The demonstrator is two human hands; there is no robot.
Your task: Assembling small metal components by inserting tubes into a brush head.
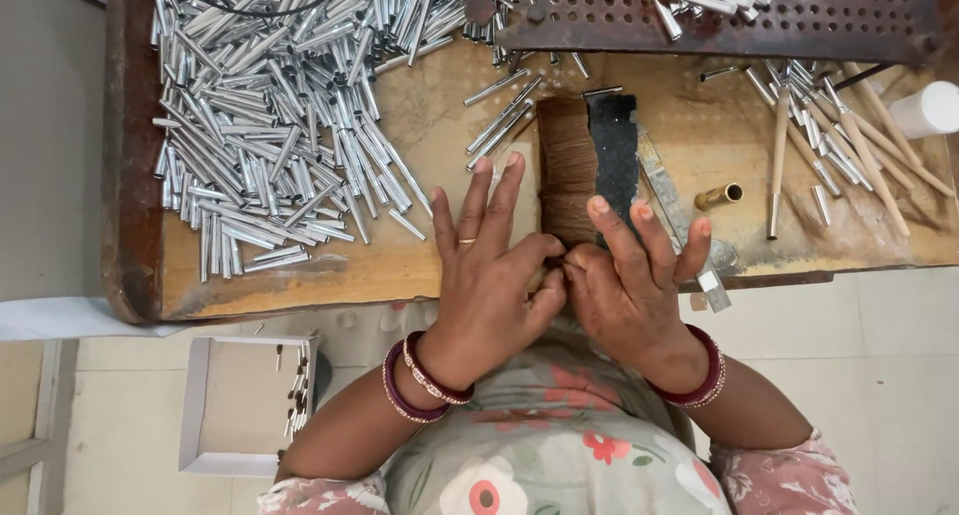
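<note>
A flat bundle of fine brown bristle hair (565, 170) lies on the wooden tabletop (420, 115), a little right of the middle, and it runs down to the near edge. Both hands meet at its near end. The left hand (491, 275) pinches with thumb and first finger closed together, and its other fingers stand up, spread apart. The right hand (629, 275) does the same, thumb and first finger pressed tight on the same spot, the rest of its fingers lifted. What sits between the pinched tips is too small to see; it looks like a little tuft of the brown hair.

I think the step in hand is pulling off a small tuft and shaping it with the fingertips. The next move seems to need a firm, gentle pinch so the hairs stay even and do not slip apart.

Just right of the bundle lies a black flat strip (614, 155), touching it. Further right lies a short brass tube (718, 196). Near the right edge lie thin wooden sticks with metal ends (859, 145). A big pile of shiny small metal tubes (290, 115) fills the left side of the tabletop. Along the far edge rests a rusty metal plate with many holes (719, 15). On the floor below the near left corner stands a white cardboard box (245, 405).
</note>
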